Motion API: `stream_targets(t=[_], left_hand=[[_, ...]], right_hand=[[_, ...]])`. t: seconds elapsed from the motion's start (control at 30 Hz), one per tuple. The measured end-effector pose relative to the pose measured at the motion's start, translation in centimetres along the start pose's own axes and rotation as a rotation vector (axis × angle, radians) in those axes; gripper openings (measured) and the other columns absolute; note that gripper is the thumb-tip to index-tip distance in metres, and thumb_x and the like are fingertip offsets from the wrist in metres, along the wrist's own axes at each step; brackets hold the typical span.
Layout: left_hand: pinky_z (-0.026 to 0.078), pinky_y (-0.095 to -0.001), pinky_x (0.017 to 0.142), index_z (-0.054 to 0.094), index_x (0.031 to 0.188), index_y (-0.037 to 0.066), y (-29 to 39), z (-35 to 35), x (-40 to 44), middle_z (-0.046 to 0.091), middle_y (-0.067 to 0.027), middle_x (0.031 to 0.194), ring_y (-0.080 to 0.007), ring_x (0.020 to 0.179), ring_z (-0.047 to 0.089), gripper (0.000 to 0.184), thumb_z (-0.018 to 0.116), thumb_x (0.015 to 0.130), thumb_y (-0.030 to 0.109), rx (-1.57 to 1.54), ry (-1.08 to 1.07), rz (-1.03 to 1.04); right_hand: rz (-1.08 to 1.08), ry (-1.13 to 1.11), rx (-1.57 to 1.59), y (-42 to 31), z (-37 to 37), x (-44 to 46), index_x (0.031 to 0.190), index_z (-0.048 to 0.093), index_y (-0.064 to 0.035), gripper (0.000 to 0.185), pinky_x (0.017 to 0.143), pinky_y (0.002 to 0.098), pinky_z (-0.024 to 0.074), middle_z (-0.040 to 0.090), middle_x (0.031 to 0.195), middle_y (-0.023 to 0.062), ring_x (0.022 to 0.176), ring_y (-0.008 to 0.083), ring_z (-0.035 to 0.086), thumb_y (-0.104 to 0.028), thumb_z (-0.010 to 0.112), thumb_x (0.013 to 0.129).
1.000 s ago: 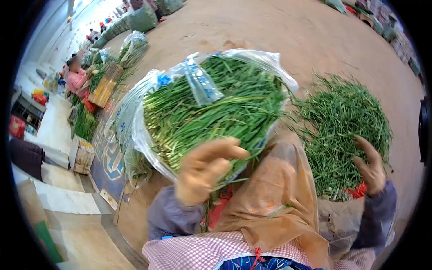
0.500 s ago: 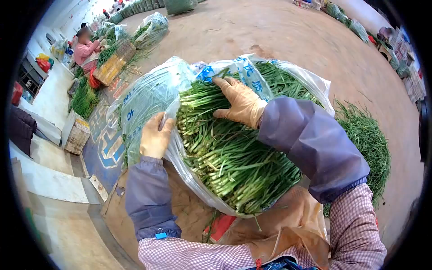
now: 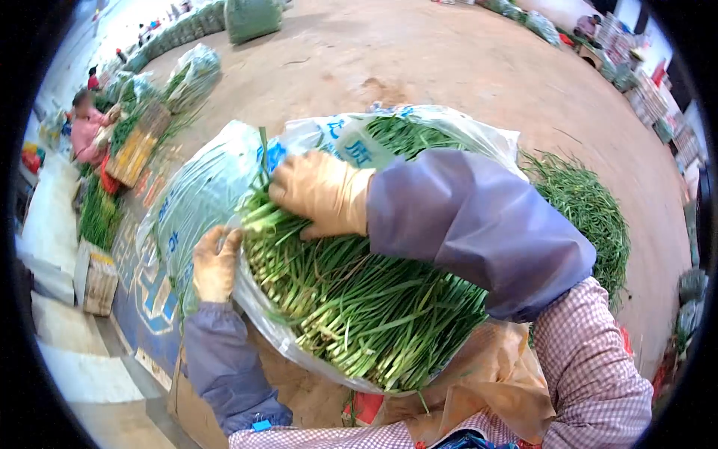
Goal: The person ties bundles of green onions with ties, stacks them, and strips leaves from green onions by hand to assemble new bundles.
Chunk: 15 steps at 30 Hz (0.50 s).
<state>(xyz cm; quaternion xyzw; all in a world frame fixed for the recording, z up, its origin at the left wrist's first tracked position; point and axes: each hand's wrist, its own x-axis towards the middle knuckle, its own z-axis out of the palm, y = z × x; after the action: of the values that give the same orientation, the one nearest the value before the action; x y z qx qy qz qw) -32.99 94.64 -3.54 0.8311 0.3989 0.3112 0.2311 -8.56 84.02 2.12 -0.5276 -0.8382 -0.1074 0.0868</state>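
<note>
A large clear plastic bag with blue print lies open in front of me, packed with long green chives, their pale cut ends facing left. My left hand, in a tan glove, pinches the bag's rim at the left side. Over the upper left of the pile, my gloved right hand is curled around a bunch of chives, whose pale ends stick out below its fingers. Its thumb points down along the stalks, and its palm side is hidden. A printed flap of the bag lies just behind this hand.
Loose greens are heaped on the floor to the right. At the far left a person in pink sits by a crate and more greens. A wooden box stands nearer. Filled bags line the back.
My right hand has moved left over the pile and closed on chives at their cut ends. The left hand stays on the bag's rim. The view has swung to the right.
</note>
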Motion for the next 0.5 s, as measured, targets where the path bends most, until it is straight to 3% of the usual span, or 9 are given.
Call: stream_targets(t=[0.1,0.13,0.2,0.3,0.4,0.5], left_hand=[[0.046,-0.031,0.065,0.065,0.092,-0.001,-0.1,0.3,0.9,0.064,-0.0092,0.076,-0.0155,0.071,0.058,0.021,0.065,0.091,0.02,-0.027,0.095,-0.01],[0.045,-0.0301,0.062,0.065,0.09,-0.001,1.7,-0.1,0.8,0.062,-0.0075,0.072,-0.0134,0.067,0.056,0.019,0.065,0.091,0.017,-0.049,0.141,-0.062],[0.042,-0.0287,0.057,0.064,0.086,-0.001,4.0,-0.2,0.8,0.057,-0.0045,0.067,-0.0103,0.061,0.05,0.016,0.065,0.09,0.014,-0.044,0.226,-0.07],[0.039,-0.0279,0.052,0.062,0.083,-0.001,5.5,-0.3,1.1,0.053,-0.0018,0.061,-0.0087,0.055,0.045,0.013,0.063,0.09,0.011,0.062,0.313,0.049],[0.039,-0.0278,0.052,0.062,0.083,-0.001,6.7,-0.6,1.2,0.054,-0.0023,0.061,-0.0085,0.055,0.047,0.012,0.062,0.089,0.009,0.157,0.347,0.085],[0.041,-0.029,0.052,0.062,0.082,-0.001,5.7,-0.2,1.8,0.058,-0.0045,0.063,-0.0103,0.055,0.051,0.011,0.062,0.088,0.008,0.149,0.391,0.181]], right_hand=[[-0.057,0.121,-0.259,-2.0,0.5,-0.3,0.101,0.064,-0.004,0.034,0.076,0.0419,0.0495,0.055,0.099,0.0091,0.096,0.0272,0.057,-0.028,0.068,0.076],[-0.106,0.219,-0.236,-2.1,1.0,-0.5,0.097,0.066,-0.0046,0.026,0.082,0.0433,0.0495,0.056,0.109,0.0124,0.104,0.0293,0.056,-0.024,0.061,0.08],[-0.251,0.406,-0.165,-1.5,0.9,-0.5,0.105,0.063,-0.0055,0.036,0.093,0.047,0.0469,0.052,0.125,0.017,0.116,0.035,0.053,-0.026,0.069,0.075],[-0.251,0.367,0.234,-0.6,1.7,-0.6,0.117,0.055,-0.0061,0.057,0.102,0.0481,0.0422,0.047,0.135,0.0195,0.125,0.039,0.048,-0.025,0.078,0.068],[-0.124,0.071,0.584,-0.1,2.2,-0.6,0.129,0.045,-0.0067,0.079,0.102,0.0472,0.0424,0.045,0.136,0.0198,0.123,0.0401,0.048,-0.022,0.084,0.062],[-0.063,0.17,0.663,-1.0,2.1,-1.8,0.143,0.034,-0.0069,0.097,0.099,0.046,0.0439,0.047,0.132,0.0223,0.12,0.0399,0.051,-0.02,0.085,0.06]])
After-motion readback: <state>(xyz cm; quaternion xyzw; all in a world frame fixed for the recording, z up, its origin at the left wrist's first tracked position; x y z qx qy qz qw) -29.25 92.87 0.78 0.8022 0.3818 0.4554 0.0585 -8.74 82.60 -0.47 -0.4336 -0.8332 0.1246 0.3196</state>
